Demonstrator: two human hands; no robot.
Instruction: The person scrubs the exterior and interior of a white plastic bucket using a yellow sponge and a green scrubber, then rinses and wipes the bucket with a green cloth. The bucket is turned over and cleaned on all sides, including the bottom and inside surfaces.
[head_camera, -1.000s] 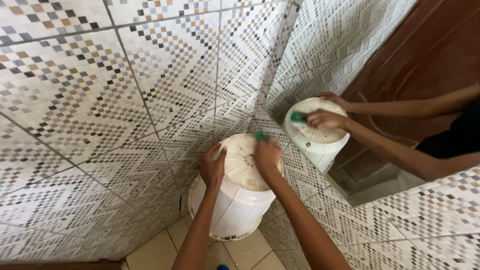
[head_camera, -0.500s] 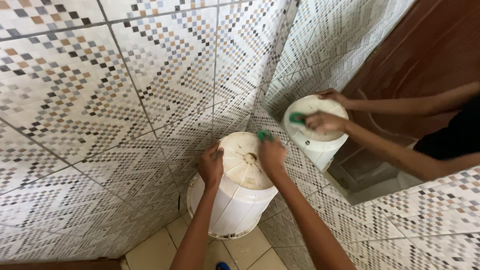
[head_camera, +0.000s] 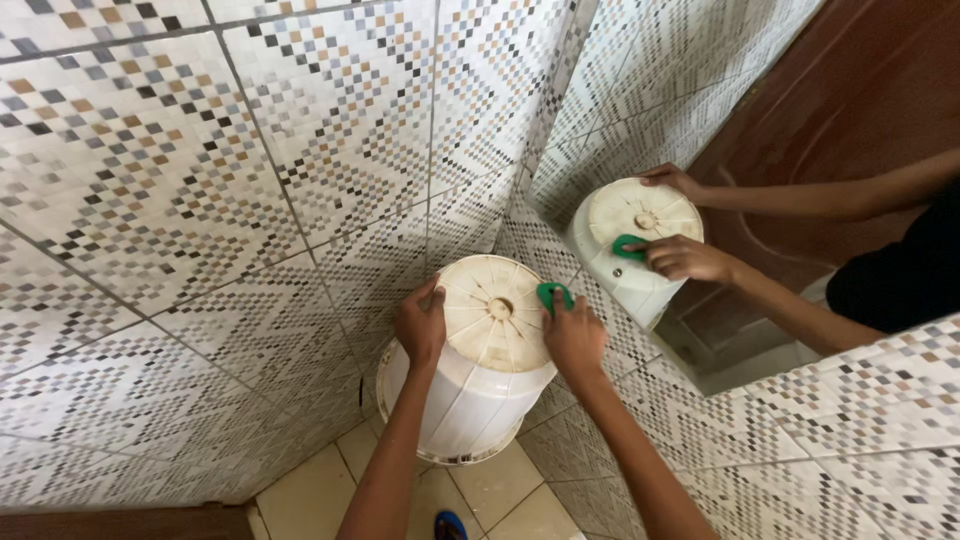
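A white plastic bucket (head_camera: 470, 400) stands upside down on the floor in a tiled corner, its stained, ribbed bottom (head_camera: 490, 310) facing up. My left hand (head_camera: 422, 325) grips the bottom's left rim. My right hand (head_camera: 574, 335) presses a green scrub pad (head_camera: 551, 294) against the right edge of the bottom. A wall mirror (head_camera: 760, 190) on the right reflects the bucket, both hands and the pad.
Patterned mosaic tiles cover both walls that meet behind the bucket. Beige floor tiles (head_camera: 490, 490) lie below, with a small blue object (head_camera: 449, 524) at the bottom edge. The mirror also shows a brown door (head_camera: 860, 90).
My right hand has slid the green pad from the far edge of the bucket's bottom toward its right side. The left hand has stayed on the rim.
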